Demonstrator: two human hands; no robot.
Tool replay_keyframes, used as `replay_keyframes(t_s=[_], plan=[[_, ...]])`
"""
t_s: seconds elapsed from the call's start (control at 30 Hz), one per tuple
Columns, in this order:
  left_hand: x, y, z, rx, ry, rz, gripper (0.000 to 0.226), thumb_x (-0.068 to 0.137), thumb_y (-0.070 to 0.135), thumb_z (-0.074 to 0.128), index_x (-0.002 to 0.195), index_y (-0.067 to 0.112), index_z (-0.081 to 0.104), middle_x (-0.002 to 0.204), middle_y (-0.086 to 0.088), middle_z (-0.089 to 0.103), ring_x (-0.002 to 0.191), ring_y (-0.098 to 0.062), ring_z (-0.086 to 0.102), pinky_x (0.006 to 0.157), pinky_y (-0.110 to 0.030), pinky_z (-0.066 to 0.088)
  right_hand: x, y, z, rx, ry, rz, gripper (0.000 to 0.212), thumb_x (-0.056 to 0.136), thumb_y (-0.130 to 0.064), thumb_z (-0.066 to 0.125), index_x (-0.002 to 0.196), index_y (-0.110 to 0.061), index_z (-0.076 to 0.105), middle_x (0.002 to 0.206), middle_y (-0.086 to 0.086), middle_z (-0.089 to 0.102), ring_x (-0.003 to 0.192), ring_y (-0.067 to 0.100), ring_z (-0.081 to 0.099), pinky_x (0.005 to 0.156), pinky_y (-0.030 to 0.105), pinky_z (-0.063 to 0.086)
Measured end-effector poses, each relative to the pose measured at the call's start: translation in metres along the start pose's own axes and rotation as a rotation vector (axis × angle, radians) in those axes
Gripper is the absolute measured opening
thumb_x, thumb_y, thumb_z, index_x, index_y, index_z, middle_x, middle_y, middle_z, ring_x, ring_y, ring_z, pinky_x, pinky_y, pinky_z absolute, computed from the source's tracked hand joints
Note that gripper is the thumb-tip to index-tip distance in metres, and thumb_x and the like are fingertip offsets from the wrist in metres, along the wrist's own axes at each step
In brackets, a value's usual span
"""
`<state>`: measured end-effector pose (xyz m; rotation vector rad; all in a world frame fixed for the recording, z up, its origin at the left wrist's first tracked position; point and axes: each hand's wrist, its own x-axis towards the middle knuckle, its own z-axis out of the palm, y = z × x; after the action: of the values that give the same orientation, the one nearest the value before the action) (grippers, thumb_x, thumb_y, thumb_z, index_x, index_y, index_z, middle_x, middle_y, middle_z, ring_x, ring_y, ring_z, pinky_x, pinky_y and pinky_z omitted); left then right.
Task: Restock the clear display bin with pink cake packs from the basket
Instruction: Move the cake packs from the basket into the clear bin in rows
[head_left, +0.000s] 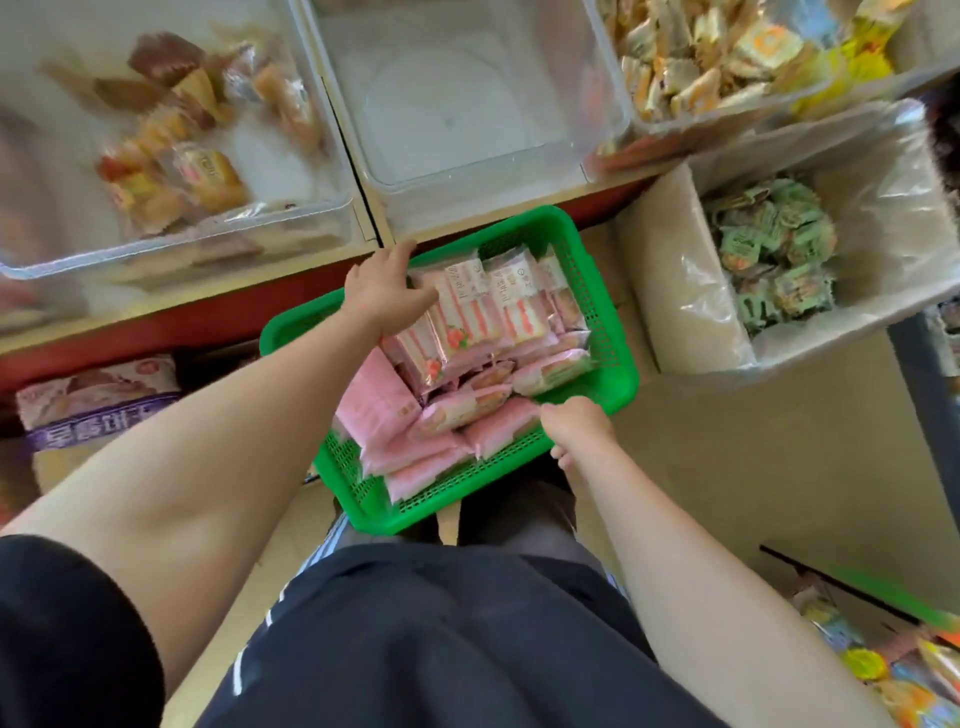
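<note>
A green perforated plastic basket (608, 332) is gripped at its rim by the right hand (576, 426); the left hand (382, 296), fingers spread, is laid on pink cake packs (467, 317) below the empty clear plastic bin (597, 93); several are best gathered together.

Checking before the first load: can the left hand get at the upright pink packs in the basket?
Probably yes. The left hand already rests on the upright pink packs in the open-topped basket; nothing covers them.

Illumination is bright, even and diffuse; shadows are soft. Glare appears on the plastic liner (904, 192) of the box at right. Motion blur smears the left clear bin (171, 244) and frame edges. Wide-angle distortion bends straight lines near the borders.
</note>
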<state>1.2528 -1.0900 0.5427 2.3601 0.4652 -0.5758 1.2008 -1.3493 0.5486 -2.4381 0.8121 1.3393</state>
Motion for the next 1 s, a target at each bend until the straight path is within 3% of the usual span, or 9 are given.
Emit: replay_keyframes(t_s=[0.07, 0.23, 0.33, 0.43, 0.6, 0.7, 0.77, 0.87, 1.0], plan=[[-0.006, -0.015, 0.001, 0.029, 0.058, -0.102, 0.069, 0.083, 0.036, 0.053, 0.148, 0.022, 0.034, 0.144, -0.011, 0.046, 0.132, -0.033, 0.042, 0.11, -0.05, 0.032, 0.008, -0.026, -0.018, -0.134, 0.203, -0.171, 0.049, 0.096, -0.039, 0.043, 0.128, -0.004, 0.056, 0.118, 0.016, 0.067, 0.096, 0.034, 0.068, 0.08, 0.037, 0.055], [-0.034, -0.052, 0.012, 0.117, 0.191, -0.475, 0.062, 0.087, 0.038, 0.055, 0.143, 0.019, 0.037, 0.145, -0.016, 0.037, 0.136, -0.036, 0.029, 0.112, -0.057, 0.023, 0.015, -0.106, -0.047, -0.272, 0.464, -0.652, 0.044, 0.095, -0.027, 0.052, 0.134, -0.009, 0.048, 0.135, 0.014, 0.051, 0.12, 0.033, 0.051, 0.096, 0.045, 0.047], [-0.044, -0.062, 0.014, 0.062, 0.188, -0.623, 0.057, 0.091, 0.037, 0.051, 0.144, 0.029, 0.033, 0.152, -0.013, 0.026, 0.138, -0.038, 0.022, 0.107, -0.063, 0.026, 0.016, -0.142, -0.056, -0.435, 0.493, -0.914, 0.047, 0.093, -0.02, 0.05, 0.139, -0.011, 0.045, 0.14, 0.011, 0.047, 0.127, 0.031, 0.043, 0.102, 0.044, 0.04], [-0.043, -0.065, 0.012, -0.073, 0.263, -0.605, 0.046, 0.097, 0.037, 0.044, 0.142, 0.035, 0.038, 0.147, -0.01, 0.032, 0.131, -0.038, 0.028, 0.101, -0.06, 0.035, 0.024, -0.163, -0.061, -0.638, 0.394, -1.047, 0.055, 0.094, -0.021, 0.049, 0.147, -0.016, 0.037, 0.152, 0.008, 0.038, 0.138, 0.029, 0.033, 0.11, 0.048, 0.034], [-0.047, -0.064, 0.011, -0.279, 0.477, -0.638, 0.053, 0.088, 0.034, 0.055, 0.136, 0.018, 0.042, 0.136, -0.016, 0.037, 0.126, -0.037, 0.036, 0.103, -0.049, 0.037, 0.035, -0.165, -0.067, -0.747, 0.265, -1.045, 0.062, 0.095, -0.025, 0.048, 0.153, -0.02, 0.027, 0.16, 0.01, 0.022, 0.148, 0.03, 0.018, 0.115, 0.05, 0.028], [-0.05, -0.051, 0.01, -0.408, 0.577, -0.589, 0.055, 0.086, 0.028, 0.058, 0.136, 0.011, 0.041, 0.136, -0.017, 0.036, 0.124, -0.034, 0.041, 0.103, -0.039, 0.034, 0.037, -0.159, -0.077, -0.739, 0.251, -1.044, 0.061, 0.096, -0.025, 0.046, 0.153, -0.02, 0.026, 0.161, 0.012, 0.019, 0.147, 0.031, 0.02, 0.116, 0.049, 0.027], [-0.038, -0.03, 0.006, -0.457, 0.56, -0.494, 0.055, 0.086, 0.025, 0.058, 0.136, 0.009, 0.042, 0.135, -0.016, 0.038, 0.116, -0.031, 0.049, 0.097, -0.033, 0.036, 0.041, -0.153, -0.084, -0.758, 0.239, -1.021, 0.058, 0.096, -0.027, 0.047, 0.151, -0.019, 0.03, 0.156, 0.013, 0.026, 0.142, 0.032, 0.028, 0.111, 0.049, 0.031], [-0.013, 0.011, 0.01, -0.412, 0.438, -0.363, 0.053, 0.085, 0.027, 0.058, 0.135, 0.013, 0.047, 0.134, -0.013, 0.043, 0.116, -0.029, 0.051, 0.099, -0.036, 0.039, 0.049, -0.143, -0.095, -0.741, 0.233, -0.976, 0.052, 0.094, -0.026, 0.048, 0.143, -0.015, 0.038, 0.143, 0.014, 0.037, 0.132, 0.033, 0.036, 0.104, 0.047, 0.036], [0.001, 0.051, 0.033, -0.289, 0.375, -0.388, 0.045, 0.086, 0.03, 0.054, 0.129, 0.015, 0.052, 0.131, -0.011, 0.047, 0.114, -0.032, 0.051, 0.098, -0.042, 0.042, 0.057, -0.131, -0.106, -0.484, 0.141, -0.84, 0.048, 0.094, -0.025, 0.05, 0.138, -0.008, 0.039, 0.132, 0.015, 0.047, 0.117, 0.032, 0.051, 0.088, 0.038, 0.045]])
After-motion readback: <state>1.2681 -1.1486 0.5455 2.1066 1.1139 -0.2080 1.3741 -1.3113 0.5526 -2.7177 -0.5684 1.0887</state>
